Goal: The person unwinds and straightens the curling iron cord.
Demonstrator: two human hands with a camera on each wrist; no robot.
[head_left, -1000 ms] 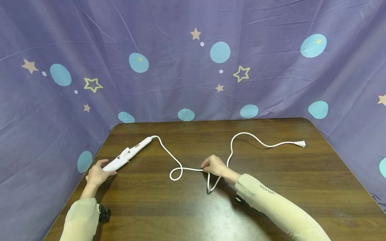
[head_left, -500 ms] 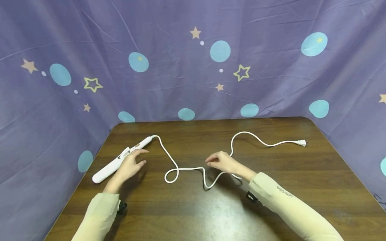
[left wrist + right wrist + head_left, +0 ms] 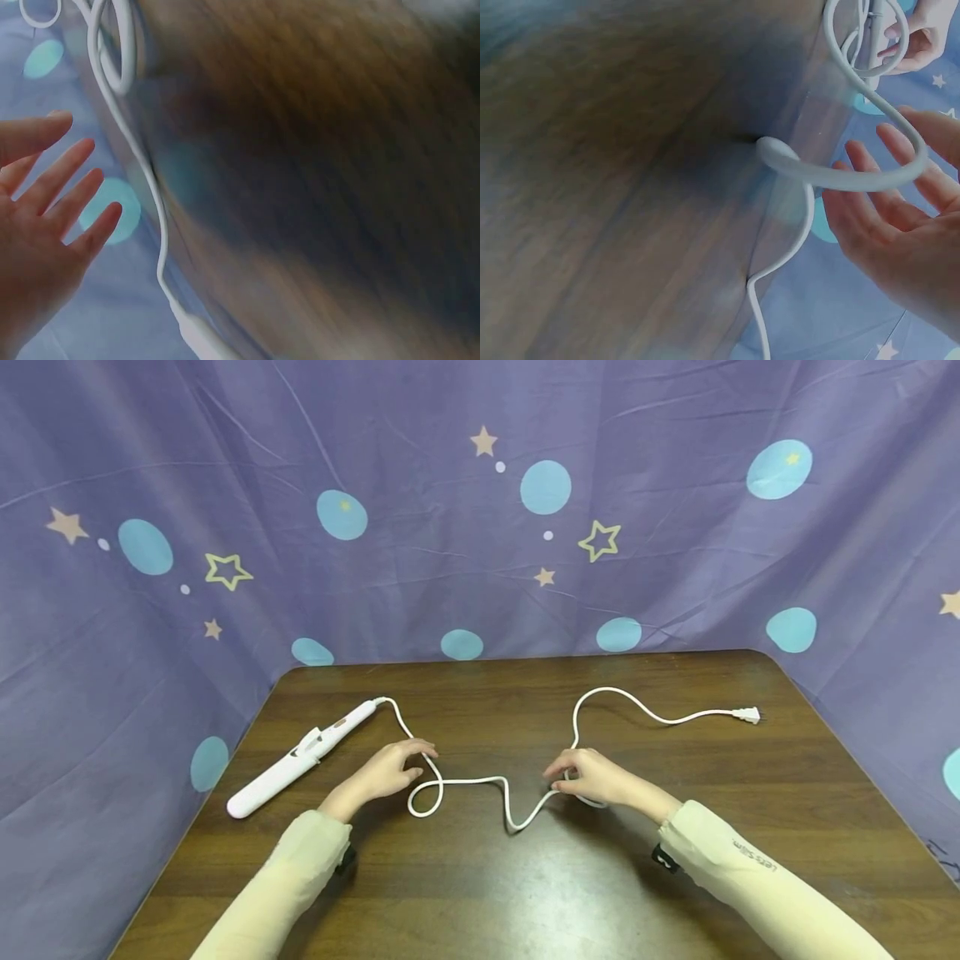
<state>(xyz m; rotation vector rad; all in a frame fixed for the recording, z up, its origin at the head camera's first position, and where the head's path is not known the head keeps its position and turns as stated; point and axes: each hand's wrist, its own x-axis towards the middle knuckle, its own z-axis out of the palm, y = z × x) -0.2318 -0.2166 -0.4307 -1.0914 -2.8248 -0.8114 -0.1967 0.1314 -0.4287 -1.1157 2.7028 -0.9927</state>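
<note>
A white hair styling iron [image 3: 279, 781], apparently a curling iron with a raised lever, lies slanted at the table's left. From its thin end a white power cord [image 3: 468, 780] runs right, making a small loop on the way. Over the cord just right of the iron is my left hand [image 3: 384, 772], fingers spread and holding nothing; the left wrist view shows the fingers [image 3: 60, 184] apart from the cord. My right hand [image 3: 592, 777] is at the cord's middle bend, its fingers relaxed around the cord [image 3: 862, 180] without a visible grip, part of the cord hidden beneath.
The cord's two-pin plug [image 3: 747, 715] lies at the right rear of the brown wooden table [image 3: 465, 893]. A purple curtain [image 3: 450, 527] with stars and blue dots hangs behind and on both sides.
My left hand has left the iron's thick end and moved right to the cord. The right hand has let go of the cord and shifted right along it.
</note>
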